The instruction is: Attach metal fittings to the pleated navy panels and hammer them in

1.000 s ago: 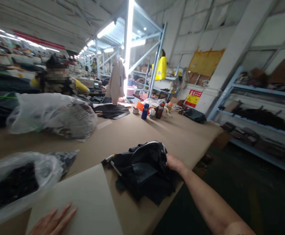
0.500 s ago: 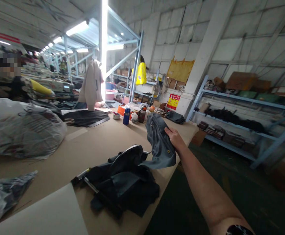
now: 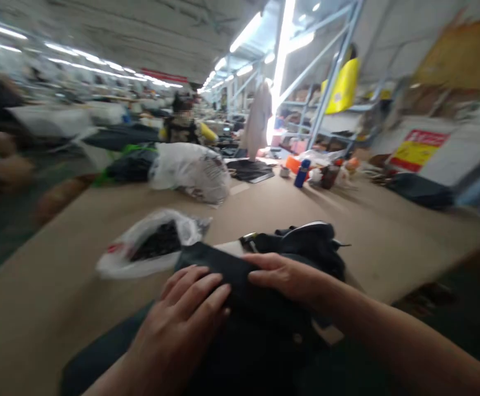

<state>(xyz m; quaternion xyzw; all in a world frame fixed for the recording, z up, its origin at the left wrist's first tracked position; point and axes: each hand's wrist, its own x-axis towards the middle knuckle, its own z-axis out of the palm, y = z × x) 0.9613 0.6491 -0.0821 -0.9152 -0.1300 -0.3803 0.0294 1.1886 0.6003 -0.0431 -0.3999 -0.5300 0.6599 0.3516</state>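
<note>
A dark fabric piece (image 3: 223, 269) lies spread in front of me on the brown worktable (image 3: 78, 258). My left hand (image 3: 182, 324) rests flat on it with fingers stretched out. My right hand (image 3: 285, 278) also presses flat on the cloth, fingers extended to the left. Just behind my hands sits a heap of black fabric pieces (image 3: 309, 245) with a light edge showing. The view is blurred by motion.
A clear plastic bag of dark pieces (image 3: 149, 247) lies to the left. A larger filled bag (image 3: 190, 170) sits farther back. A blue bottle (image 3: 301, 173) and small containers stand at the far end. Another person (image 3: 182, 124) works beyond. Metal shelving (image 3: 326, 82) rises at the right.
My right hand brought the grey-dark piece it had lifted down onto the table in front of me. My left hand came onto it. The camera swung left and down.
</note>
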